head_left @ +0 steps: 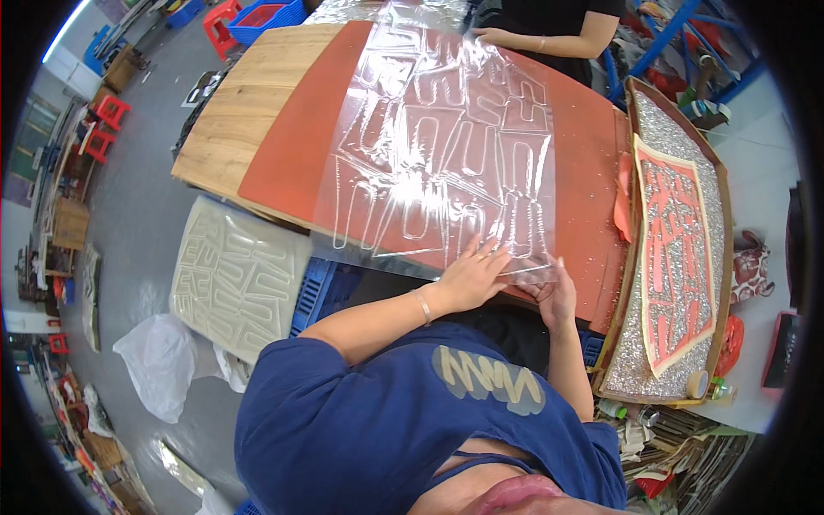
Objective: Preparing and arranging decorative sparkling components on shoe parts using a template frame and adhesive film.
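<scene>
A large clear plastic sheet (481, 146) with raised, angular outlines lies across a reddish-brown mat (292, 137), shining under the lights. Its near edge hangs slightly past the table's front. My left hand (470, 276), a bangle at the wrist, rests flat on that edge with fingers stretched out. Close by on the right, my right hand (554, 296) grips the sheet's near right corner, thumb above and fingers partly hidden beneath. Across the table, a person's hand (498, 37) is close to the far edge of the sheet.
Bare wood of the table (249, 94) shows at the left. A framed glittery board (614, 369) carrying a red cut-out panel (704, 249) stands at the right. Left of me are a pale embossed slab (240, 275), a blue crate (313, 292) and a white plastic bag (159, 365).
</scene>
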Demonstrator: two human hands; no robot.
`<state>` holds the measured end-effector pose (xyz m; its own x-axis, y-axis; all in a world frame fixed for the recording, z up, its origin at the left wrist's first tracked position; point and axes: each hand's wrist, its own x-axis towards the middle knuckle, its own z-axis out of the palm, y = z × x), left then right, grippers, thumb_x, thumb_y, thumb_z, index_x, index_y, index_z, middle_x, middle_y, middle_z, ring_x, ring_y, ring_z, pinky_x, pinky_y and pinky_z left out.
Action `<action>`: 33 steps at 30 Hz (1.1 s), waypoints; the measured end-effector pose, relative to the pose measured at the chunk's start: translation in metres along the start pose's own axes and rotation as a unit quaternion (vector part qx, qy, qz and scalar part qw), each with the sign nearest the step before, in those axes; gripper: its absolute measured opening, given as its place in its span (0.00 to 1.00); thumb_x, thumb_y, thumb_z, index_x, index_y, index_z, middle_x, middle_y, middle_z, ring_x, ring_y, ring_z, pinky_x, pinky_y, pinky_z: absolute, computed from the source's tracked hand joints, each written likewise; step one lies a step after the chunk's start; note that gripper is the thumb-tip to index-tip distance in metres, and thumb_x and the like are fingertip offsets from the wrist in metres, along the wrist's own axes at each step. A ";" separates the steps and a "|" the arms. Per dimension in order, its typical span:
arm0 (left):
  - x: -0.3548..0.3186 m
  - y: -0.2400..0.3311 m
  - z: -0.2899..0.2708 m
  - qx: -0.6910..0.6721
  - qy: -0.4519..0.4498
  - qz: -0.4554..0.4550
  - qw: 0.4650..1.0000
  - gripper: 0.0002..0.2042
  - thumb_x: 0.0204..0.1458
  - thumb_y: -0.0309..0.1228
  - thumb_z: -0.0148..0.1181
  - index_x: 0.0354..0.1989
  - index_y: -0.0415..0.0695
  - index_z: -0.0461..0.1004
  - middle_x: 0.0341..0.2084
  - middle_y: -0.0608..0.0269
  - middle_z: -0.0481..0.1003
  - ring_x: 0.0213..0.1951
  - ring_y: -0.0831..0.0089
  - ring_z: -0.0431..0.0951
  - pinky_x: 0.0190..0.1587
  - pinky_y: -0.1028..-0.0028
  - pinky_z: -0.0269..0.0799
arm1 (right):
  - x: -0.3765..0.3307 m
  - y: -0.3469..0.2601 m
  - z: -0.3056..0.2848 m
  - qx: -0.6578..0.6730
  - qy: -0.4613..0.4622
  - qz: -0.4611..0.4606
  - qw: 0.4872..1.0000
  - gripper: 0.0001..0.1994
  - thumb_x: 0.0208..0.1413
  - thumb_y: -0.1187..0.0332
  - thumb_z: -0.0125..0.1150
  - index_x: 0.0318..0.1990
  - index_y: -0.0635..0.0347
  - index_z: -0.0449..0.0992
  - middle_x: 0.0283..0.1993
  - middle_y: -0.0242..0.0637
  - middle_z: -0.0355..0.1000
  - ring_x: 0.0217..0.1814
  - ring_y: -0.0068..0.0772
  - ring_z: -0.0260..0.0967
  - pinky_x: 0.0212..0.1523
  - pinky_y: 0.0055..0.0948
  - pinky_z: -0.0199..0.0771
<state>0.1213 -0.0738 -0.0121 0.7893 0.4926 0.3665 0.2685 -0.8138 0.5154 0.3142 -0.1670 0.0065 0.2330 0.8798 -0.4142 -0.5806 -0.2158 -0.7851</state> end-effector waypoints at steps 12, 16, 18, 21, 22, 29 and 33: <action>-0.064 -0.044 -0.068 0.141 -0.023 -0.049 0.989 0.23 0.52 0.33 0.55 0.58 0.44 0.65 0.60 0.54 0.62 0.64 0.57 0.57 0.65 0.53 0.47 | 0.020 -0.022 0.011 -0.171 -0.019 -0.096 0.980 0.18 0.59 0.76 0.49 0.57 0.67 0.66 0.40 0.43 0.75 0.37 0.28 0.73 0.40 0.24 0.74; -0.052 -0.050 -0.065 0.095 -0.021 -0.039 0.994 0.21 0.55 0.31 0.53 0.58 0.44 0.64 0.60 0.55 0.62 0.64 0.57 0.56 0.65 0.54 0.47 | 0.005 -0.039 0.014 -0.193 -0.001 -0.174 0.966 0.13 0.58 0.78 0.51 0.50 0.68 0.72 0.39 0.40 0.76 0.37 0.21 0.72 0.36 0.17 0.72; -0.035 -0.047 -0.059 0.071 -0.040 -0.013 0.997 0.21 0.56 0.32 0.51 0.59 0.44 0.63 0.59 0.54 0.62 0.64 0.56 0.56 0.65 0.53 0.47 | -0.002 -0.047 0.006 -0.188 0.004 -0.183 0.965 0.13 0.58 0.77 0.51 0.49 0.68 0.73 0.39 0.39 0.76 0.37 0.21 0.72 0.37 0.17 0.72; -0.023 -0.038 -0.042 0.099 -0.056 -0.031 0.993 0.21 0.56 0.33 0.49 0.59 0.43 0.63 0.60 0.53 0.62 0.64 0.54 0.55 0.65 0.50 0.44 | 0.002 -0.051 -0.016 -0.240 0.055 -0.136 0.960 0.11 0.59 0.75 0.52 0.47 0.67 0.75 0.38 0.35 0.76 0.34 0.18 0.70 0.37 0.18 0.70; -0.023 -0.037 -0.036 0.148 -0.068 -0.043 0.986 0.21 0.56 0.33 0.48 0.58 0.42 0.63 0.60 0.53 0.62 0.64 0.53 0.55 0.65 0.49 0.44 | 0.005 -0.043 -0.026 -0.241 0.059 -0.137 0.959 0.11 0.59 0.75 0.52 0.47 0.67 0.75 0.38 0.35 0.76 0.34 0.18 0.70 0.37 0.18 0.70; -0.015 -0.039 -0.036 0.094 -0.067 -0.021 0.993 0.20 0.57 0.35 0.47 0.57 0.40 0.64 0.59 0.49 0.62 0.64 0.50 0.54 0.65 0.46 0.40 | 0.006 -0.030 -0.042 -0.295 0.113 -0.034 0.948 0.13 0.59 0.70 0.55 0.50 0.62 0.74 0.31 0.27 0.72 0.28 0.14 0.66 0.31 0.14 0.66; -0.010 -0.032 -0.026 0.130 -0.057 -0.025 0.990 0.22 0.58 0.37 0.47 0.58 0.39 0.63 0.59 0.48 0.61 0.65 0.50 0.53 0.64 0.46 0.42 | 0.018 -0.036 -0.043 -0.536 0.143 -0.146 0.819 0.17 0.57 0.69 0.55 0.54 0.60 0.69 0.37 0.47 0.74 0.37 0.41 0.72 0.42 0.38 0.72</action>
<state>0.0903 -0.0442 -0.0119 0.8243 0.5085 0.2488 0.4299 -0.8482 0.3093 0.3723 -0.1616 0.0075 0.5021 0.8582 -0.1067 0.5161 -0.3964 -0.7593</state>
